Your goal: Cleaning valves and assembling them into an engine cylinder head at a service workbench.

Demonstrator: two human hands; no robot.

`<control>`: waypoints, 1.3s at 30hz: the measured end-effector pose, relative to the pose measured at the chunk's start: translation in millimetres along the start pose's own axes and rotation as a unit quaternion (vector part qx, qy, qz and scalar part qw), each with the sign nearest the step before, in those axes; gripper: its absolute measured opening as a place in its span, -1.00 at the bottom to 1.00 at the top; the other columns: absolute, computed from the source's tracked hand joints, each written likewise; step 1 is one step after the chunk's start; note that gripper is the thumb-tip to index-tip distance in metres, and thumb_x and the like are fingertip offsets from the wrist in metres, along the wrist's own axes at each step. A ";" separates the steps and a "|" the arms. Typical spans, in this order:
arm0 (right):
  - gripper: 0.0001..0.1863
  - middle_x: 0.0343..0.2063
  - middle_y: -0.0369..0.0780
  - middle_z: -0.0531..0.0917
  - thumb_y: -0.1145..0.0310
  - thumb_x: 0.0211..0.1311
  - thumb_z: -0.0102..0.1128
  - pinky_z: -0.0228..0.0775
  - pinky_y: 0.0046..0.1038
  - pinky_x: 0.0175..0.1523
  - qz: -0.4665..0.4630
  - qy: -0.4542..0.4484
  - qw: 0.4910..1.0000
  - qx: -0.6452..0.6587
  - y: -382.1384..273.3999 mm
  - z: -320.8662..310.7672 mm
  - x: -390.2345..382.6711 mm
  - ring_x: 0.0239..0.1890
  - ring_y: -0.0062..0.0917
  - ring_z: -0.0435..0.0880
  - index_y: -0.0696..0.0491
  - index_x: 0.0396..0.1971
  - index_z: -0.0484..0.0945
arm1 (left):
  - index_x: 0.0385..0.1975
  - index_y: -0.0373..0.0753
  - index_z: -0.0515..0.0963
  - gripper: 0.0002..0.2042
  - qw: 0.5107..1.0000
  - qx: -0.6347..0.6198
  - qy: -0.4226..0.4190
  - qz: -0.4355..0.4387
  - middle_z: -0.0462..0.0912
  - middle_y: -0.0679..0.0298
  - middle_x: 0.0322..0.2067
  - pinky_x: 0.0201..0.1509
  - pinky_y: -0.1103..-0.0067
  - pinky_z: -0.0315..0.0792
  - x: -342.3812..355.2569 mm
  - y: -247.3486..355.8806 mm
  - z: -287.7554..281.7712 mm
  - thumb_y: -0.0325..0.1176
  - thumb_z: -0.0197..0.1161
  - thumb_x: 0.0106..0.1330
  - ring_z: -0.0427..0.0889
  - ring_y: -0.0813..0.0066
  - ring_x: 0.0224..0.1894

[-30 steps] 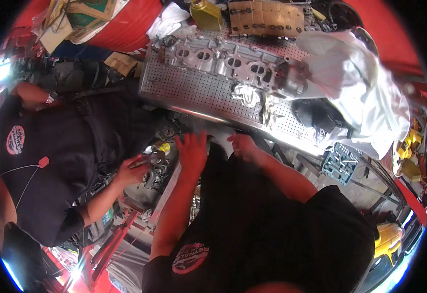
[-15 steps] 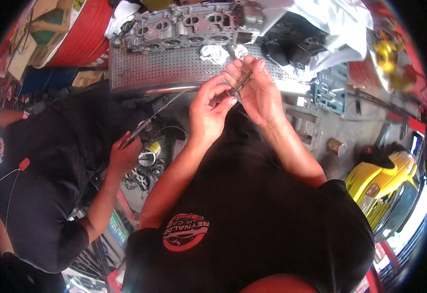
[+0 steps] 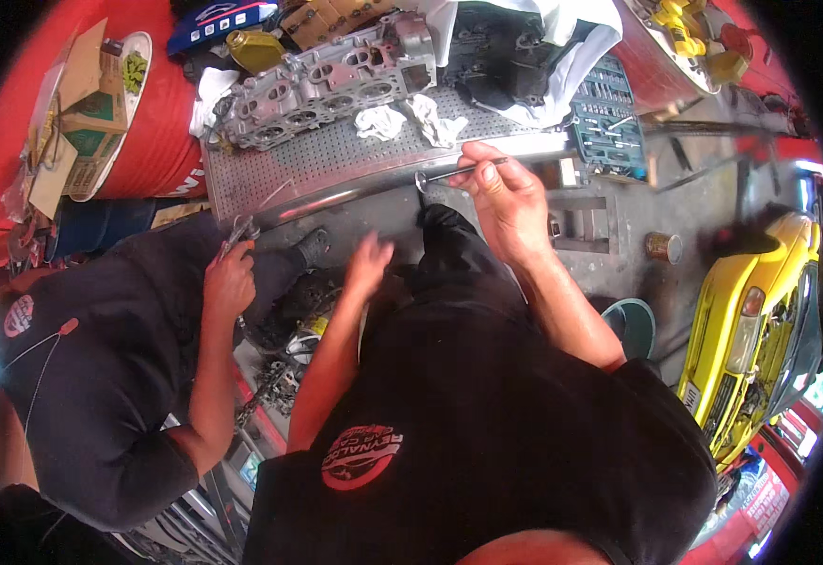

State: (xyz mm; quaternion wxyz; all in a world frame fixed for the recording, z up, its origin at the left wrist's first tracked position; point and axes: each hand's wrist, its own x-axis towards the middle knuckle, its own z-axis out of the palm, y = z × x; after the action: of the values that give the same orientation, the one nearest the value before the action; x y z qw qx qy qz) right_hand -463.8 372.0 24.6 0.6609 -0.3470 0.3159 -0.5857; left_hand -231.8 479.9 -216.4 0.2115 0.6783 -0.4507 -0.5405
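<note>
Workshop floor [image 3: 609, 212], grey, beneath me; a perforated metal counter [image 3: 289, 179] across the front.

Item, nearest: left grip [image 3: 369, 266], above my dark-clothed lap, blurred; how far its fingers are bent I cannot tell, and nothing shows in it.

Item: right grip [image 3: 496, 188], raised, thumb and fingers closed around the stem of one slim metal valve-shaped part [image 3: 443, 175]. Part held in the air, this side of the counter's front edge; long axis roughly crosswise, slightly tilted, its round end pointing left, clear of my fingers. Right grip nearer, being on it; left grip lies to the left of that round end and closer to my body, well apart.

Item, to my left: co-worker's hand [image 3: 231, 282], holding an upright metal hand tool [image 3: 241, 228].

Item, to my right: tin can [image 3: 663, 247] on the floor.

Items, on the counter: two crumpled white cloths [image 3: 379, 122], one beside the other; behind them, one grey cylinder head [image 3: 331, 80], laid lengthwise.

Item, counter's right end: socket case [image 3: 607, 118], blue-green, lying open.

Item, behind the cylinder head: yellow bottle [image 3: 254, 52].
</note>
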 end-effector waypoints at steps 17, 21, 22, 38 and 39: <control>-0.77 -0.10 -0.19 0.66 0.55 0.29 0.27 0.49 -0.47 0.09 -0.054 -0.118 0.983 -0.130 -0.1 43.0 -8.1 -0.08 -0.51 0.63 0.17 -0.07 0.68 | 0.23 -0.33 0.40 -0.50 0.912 -0.252 0.136 0.295 0.60 0.11 0.02 0.08 0.52 0.53 -120.0 236.4 -78.7 -0.65 0.30 0.27 0.61 0.43 0.01; -0.73 -0.10 -0.13 0.60 0.47 0.32 0.27 0.49 -0.35 0.12 -0.084 -0.155 0.969 -0.173 -4.6 46.0 -8.1 -0.01 -0.42 0.58 0.24 -0.03 0.63 | 0.22 -0.31 0.44 -0.50 0.875 -0.343 0.056 0.336 0.57 0.18 0.08 0.11 0.55 0.50 -111.7 236.9 -77.0 -0.68 0.31 0.25 0.54 0.46 0.14; -0.73 -0.10 -0.13 0.60 0.47 0.32 0.27 0.49 -0.35 0.12 -0.087 -0.152 0.969 -0.174 -5.7 48.1 -9.2 -0.01 -0.42 0.58 0.24 -0.03 0.63 | 0.20 -0.32 0.45 -0.53 0.867 -0.361 0.047 0.339 0.59 0.18 0.04 0.10 0.57 0.50 -109.9 236.3 -75.7 -0.70 0.28 0.26 0.56 0.47 0.09; -0.81 -0.23 -0.23 0.65 0.40 0.36 0.26 0.47 -0.41 -0.03 0.160 -0.024 0.985 0.055 3.7 14.4 -33.0 -0.19 -0.53 0.60 0.11 -0.09 0.61 | -0.13 -0.33 0.51 -0.79 0.850 -0.477 -0.064 0.212 0.66 0.16 -0.28 -0.08 0.49 0.54 -121.4 194.7 -42.0 -0.61 0.30 0.28 0.64 0.42 -0.23; -0.81 -0.23 -0.23 0.65 0.40 0.36 0.26 0.47 -0.41 -0.03 0.163 -0.028 0.985 0.052 6.3 12.3 -35.6 -0.19 -0.53 0.60 0.11 -0.09 0.61 | -0.14 -0.32 0.51 -0.79 0.842 -0.489 -0.065 0.218 0.66 0.17 -0.28 -0.07 0.50 0.54 -124.1 189.7 -37.6 -0.60 0.31 0.27 0.64 0.43 -0.23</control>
State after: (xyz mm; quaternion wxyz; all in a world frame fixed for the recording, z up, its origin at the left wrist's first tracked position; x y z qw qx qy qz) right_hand -454.3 408.9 26.7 0.7732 -0.2725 0.3183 -0.4761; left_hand -270.8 481.0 10.0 0.5985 0.3344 -0.2764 -0.6734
